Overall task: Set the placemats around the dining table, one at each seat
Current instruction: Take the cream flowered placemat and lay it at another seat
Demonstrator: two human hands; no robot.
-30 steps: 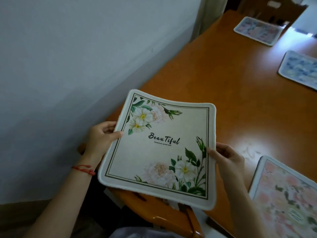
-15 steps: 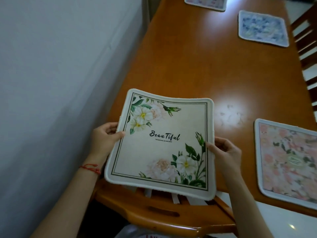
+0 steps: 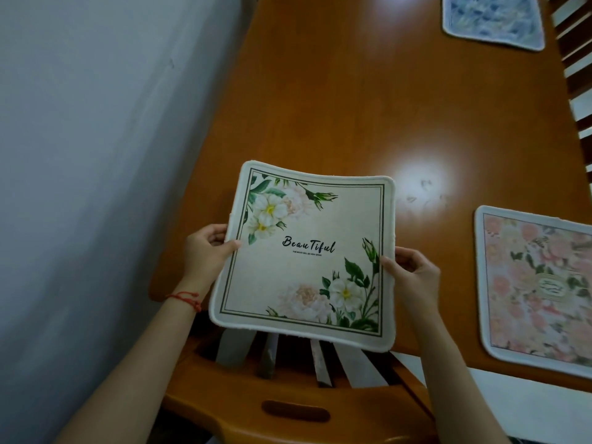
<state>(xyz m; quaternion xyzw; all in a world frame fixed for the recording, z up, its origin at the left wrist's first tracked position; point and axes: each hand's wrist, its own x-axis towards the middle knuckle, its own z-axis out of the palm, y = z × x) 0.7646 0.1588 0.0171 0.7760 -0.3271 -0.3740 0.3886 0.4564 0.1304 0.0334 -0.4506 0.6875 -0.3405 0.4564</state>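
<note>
Both hands on it now: your left hand (image 3: 205, 251) pinches the left edge of the cream square fabric placemat with white flowers and "Beautiful" lettering (image 3: 304, 251), thumb on top, fingers tucked underneath. Your right hand (image 3: 413, 277) does the same on the right edge, thumb on the printed face, fingers curled behind. That's a light pinch grip on each side, nothing clamped hard. A thin red cord bracelet (image 3: 185, 299) sits on the left wrist.

The placemat hangs in the air between your hands, sagging a little in the middle, above the near end of the glossy orange-brown wooden desk (image 3: 352, 107) and over the slatted back of the matching wooden chair (image 3: 288, 395). It isn't down yet.

Out to the right, a pink floral placemat with a pale border (image 3: 538, 283) already lies flat at the next seat, and a blue floral placemat (image 3: 493, 17) lies further up the desk. A grey wall (image 3: 96, 155) runs close along the left.

Watch this part: the seat here is hard against the wall corner, so lowering it too near the edge could leave it overhanging. With such a soft mat, letting one side go early may fold it or set it crooked.
</note>
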